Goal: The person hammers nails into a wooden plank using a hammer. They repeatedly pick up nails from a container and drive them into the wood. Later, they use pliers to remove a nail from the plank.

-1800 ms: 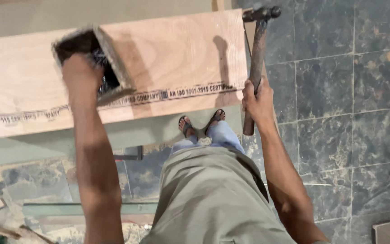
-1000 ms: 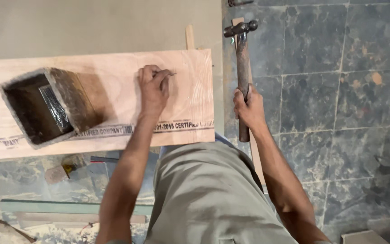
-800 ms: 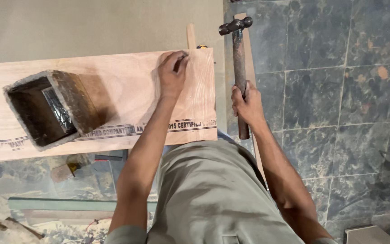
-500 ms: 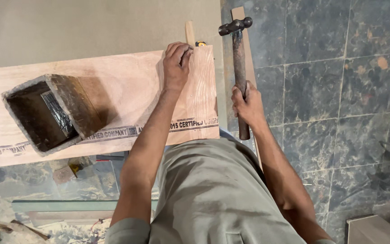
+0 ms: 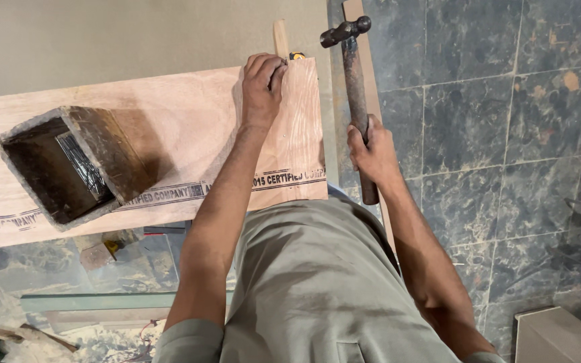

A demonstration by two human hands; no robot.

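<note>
Plywood forms the work surface: a pale reddish board [image 5: 169,141] lies across the view, with a band of dark printing running along its near edge. Left hand [image 5: 261,86] rests at the board's far right corner, fingers curled down and pinched together against the wood; whatever small item sits under the fingertips is hidden, and I cannot tell what it is. Just beyond that corner a narrow wooden strip [image 5: 280,40] stands up past the far edge, with a small yellow-and-black object [image 5: 296,56] beside it, too small to identify.

Right hand [image 5: 370,151] is off the board, just beyond its right edge, wrapped fully closed around the lower part of a hammer's wooden handle. Hammer [image 5: 354,94] is held nearly upright in the view, its dark metal head at the top, level with the board's far right corner and clear of the wood.

On the left part of the board stands an open rectangular box [image 5: 68,161], dark inside, holding a bundle of thin dark metal pieces.

Below the board, grey-green stone floor tiles [image 5: 506,134] are visible on the right, and scattered debris lies at the lower left.
</note>
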